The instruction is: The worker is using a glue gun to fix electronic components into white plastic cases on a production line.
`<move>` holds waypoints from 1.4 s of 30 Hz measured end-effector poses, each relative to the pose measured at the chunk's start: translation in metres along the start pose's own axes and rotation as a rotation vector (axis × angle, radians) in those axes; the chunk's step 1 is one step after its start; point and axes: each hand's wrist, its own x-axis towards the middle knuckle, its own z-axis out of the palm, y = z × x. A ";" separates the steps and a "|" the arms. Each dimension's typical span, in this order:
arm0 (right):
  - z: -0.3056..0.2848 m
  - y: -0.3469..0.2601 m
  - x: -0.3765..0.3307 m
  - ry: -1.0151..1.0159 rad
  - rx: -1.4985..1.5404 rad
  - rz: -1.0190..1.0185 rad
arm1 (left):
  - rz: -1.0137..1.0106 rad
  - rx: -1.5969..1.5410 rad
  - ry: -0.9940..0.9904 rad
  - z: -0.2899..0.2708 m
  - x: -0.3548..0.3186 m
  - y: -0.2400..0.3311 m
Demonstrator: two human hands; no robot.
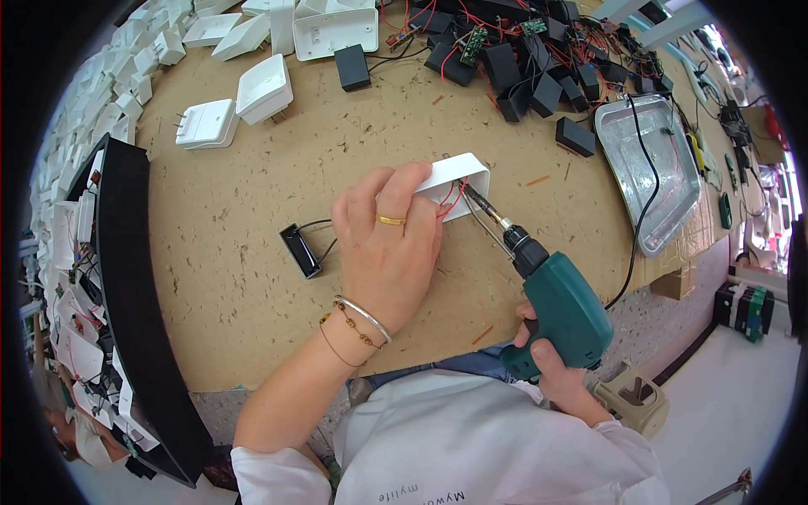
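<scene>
Fingers point(406, 181) of the left hand point(383, 244) bend over a white case point(459, 170) at the centre of the frame, gripping its left end; the thumb is hidden. The case rests on the table point(244, 194), with red wires point(454, 200) showing at its open side. Lower right of centre, the right hand point(549, 358) wraps its fingers around the handle of a green soldering gun point(571, 311), whose tip point(481, 202) slants up and leftward into the case, close to the wires; whether they touch, I cannot tell. Left of the left hand lies a hollow black box point(300, 251), its black lead point(316, 222) running behind that hand. More white cases point(264, 89) lie at the upper left, and black boxes point(505, 67) pile up among red wiring at the upper right. A metal tray point(624, 150) sits at the right, a black cord point(654, 181) crossing it. Along the left edge, a black bin point(126, 244) holds white pieces point(77, 337).
</scene>
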 end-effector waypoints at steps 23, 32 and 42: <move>-0.005 0.001 -0.003 -0.102 0.043 0.038 | -0.061 -0.010 -0.022 -0.002 0.001 0.002; 0.000 0.000 -0.001 0.003 -0.017 0.021 | -0.035 -0.020 0.012 0.003 -0.001 0.000; 0.001 -0.001 -0.001 -0.004 -0.016 0.053 | -0.032 0.001 -0.005 0.003 0.000 0.000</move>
